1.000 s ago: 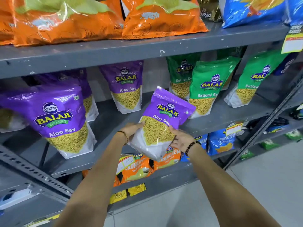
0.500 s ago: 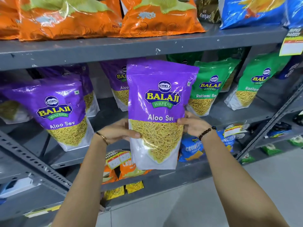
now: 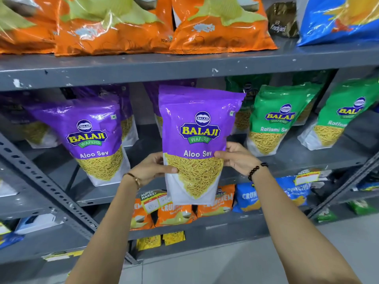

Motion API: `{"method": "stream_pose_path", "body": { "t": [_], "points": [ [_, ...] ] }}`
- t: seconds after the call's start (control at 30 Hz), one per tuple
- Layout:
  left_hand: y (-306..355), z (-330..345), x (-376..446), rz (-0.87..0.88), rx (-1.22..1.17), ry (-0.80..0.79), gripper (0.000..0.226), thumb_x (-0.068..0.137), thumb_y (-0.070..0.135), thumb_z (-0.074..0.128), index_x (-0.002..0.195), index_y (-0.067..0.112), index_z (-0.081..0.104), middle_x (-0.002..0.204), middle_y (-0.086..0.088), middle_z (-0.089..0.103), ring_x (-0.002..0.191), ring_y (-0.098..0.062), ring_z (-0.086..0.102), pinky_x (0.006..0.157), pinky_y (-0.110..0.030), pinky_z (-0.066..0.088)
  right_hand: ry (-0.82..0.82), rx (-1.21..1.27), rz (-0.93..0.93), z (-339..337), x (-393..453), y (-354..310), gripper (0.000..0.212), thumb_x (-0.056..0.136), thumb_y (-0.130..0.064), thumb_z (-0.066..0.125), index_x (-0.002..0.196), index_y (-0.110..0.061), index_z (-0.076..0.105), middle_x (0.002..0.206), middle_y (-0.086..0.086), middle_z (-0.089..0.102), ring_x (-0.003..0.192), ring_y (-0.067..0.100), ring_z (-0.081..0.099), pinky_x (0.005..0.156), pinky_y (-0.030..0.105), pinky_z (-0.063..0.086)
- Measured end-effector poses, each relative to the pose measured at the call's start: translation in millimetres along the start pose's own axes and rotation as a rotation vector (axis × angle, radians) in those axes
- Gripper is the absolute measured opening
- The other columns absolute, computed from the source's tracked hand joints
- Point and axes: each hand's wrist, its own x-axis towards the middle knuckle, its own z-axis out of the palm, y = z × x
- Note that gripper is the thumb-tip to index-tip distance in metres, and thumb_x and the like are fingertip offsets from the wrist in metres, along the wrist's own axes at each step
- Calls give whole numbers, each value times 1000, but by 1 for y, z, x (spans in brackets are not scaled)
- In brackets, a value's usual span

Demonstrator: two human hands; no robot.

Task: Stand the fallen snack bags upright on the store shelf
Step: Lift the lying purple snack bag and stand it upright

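I hold a purple Aloo Sev bag [image 3: 198,128] upright in the air in front of the grey middle shelf [image 3: 287,160]. My left hand [image 3: 152,168] grips its left edge, thumb across the front. On the bag's right edge sits my right hand [image 3: 235,157], with a black bead bracelet on the wrist. The bag's bottom hangs below the shelf's front lip. Another purple Aloo Sev bag [image 3: 92,140] stands upright to the left on that shelf. Green Ratlami Sev bags [image 3: 274,121] stand to the right, leaning slightly.
Orange chip bags [image 3: 221,27] and a blue bag [image 3: 336,19] lie on the top shelf [image 3: 184,66]. Small orange and blue snack packs [image 3: 248,197] fill the lower shelf. A perforated grey upright [image 3: 41,181] slants at left. Grey floor shows bottom right.
The purple bag has gone from tilted and low to upright and raised in front of the middle shelf, held at both side edges. Over the last half second it barely moved.
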Motion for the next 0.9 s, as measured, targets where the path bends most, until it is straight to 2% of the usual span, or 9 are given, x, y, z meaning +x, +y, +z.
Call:
{"method": "stream_pose_path", "body": {
  "t": [0.1, 0.2, 0.3, 0.4, 0.47, 0.57, 0.73, 0.83, 0.9],
  "points": [
    [-6, -8, 17, 85, 42, 159, 37, 68, -5, 73, 95, 20, 69, 91, 9, 76, 90, -12, 69, 73, -21, 56, 80, -34, -48, 5, 24, 6, 26, 80, 6, 60, 93, -15, 67, 80, -9, 77, 75, 4, 71, 70, 20, 57],
    [-8, -19, 35, 135, 127, 297, 37, 66, -12, 70, 93, 14, 68, 82, 13, 76, 80, -5, 69, 72, -20, 55, 146, -61, -95, 12, 51, 7, 27, 79, 12, 60, 91, -11, 66, 77, -11, 77, 74, 3, 70, 71, 17, 55],
    [-14, -28, 50, 114, 200, 448, 37, 65, -12, 73, 98, 0, 63, 85, -2, 72, 82, -17, 62, 79, -34, 53, 225, -120, -103, 18, 74, 10, 28, 76, 13, 63, 84, -13, 65, 70, -12, 75, 68, 1, 68, 76, 21, 53],
    [-23, -31, 59, 106, 217, 529, 37, 67, -8, 73, 102, -2, 61, 99, -14, 65, 90, -22, 57, 88, -44, 49, 266, -105, -92, 20, 89, 15, 21, 78, 10, 63, 90, -7, 65, 83, -4, 74, 74, 5, 68, 77, 24, 52],
    [-29, -29, 59, 108, 197, 530, 40, 68, -6, 73, 104, 3, 59, 99, -13, 64, 91, -23, 57, 88, -42, 49, 282, -49, -76, 19, 89, 19, 31, 80, 6, 63, 110, 1, 60, 102, 10, 69, 88, 16, 66, 82, 27, 53],
    [-49, -21, 52, 28, 213, 545, 49, 66, -3, 76, 110, 6, 55, 110, -15, 64, 98, -24, 57, 90, -39, 48, 245, -22, 11, 13, 78, 36, 50, 82, 6, 61, 130, -4, 49, 120, 13, 62, 105, 20, 59, 86, 24, 51],
    [-83, 10, 39, -130, 289, 655, 72, 57, 14, 84, 120, 10, 49, 125, -8, 60, 112, -21, 52, 99, -38, 43, 200, -166, 154, 18, 59, 77, 71, 72, 17, 66, 136, -5, 43, 134, 13, 54, 117, 19, 52, 100, 30, 41],
    [-84, 21, 43, -147, 289, 720, 72, 60, 16, 82, 122, 13, 46, 126, -9, 59, 121, -28, 48, 111, -50, 30, 240, -231, 131, 27, 64, 87, 77, 69, 15, 70, 136, -9, 40, 132, 9, 55, 115, 18, 52, 100, 31, 43],
    [-82, 24, 46, -168, 287, 767, 67, 63, 15, 80, 122, 12, 47, 125, -10, 60, 121, -31, 49, 111, -52, 29, 272, -275, 115, 31, 67, 90, 75, 69, 9, 73, 135, -10, 41, 132, 9, 56, 115, 20, 54, 101, 35, 45]
  ]
}}
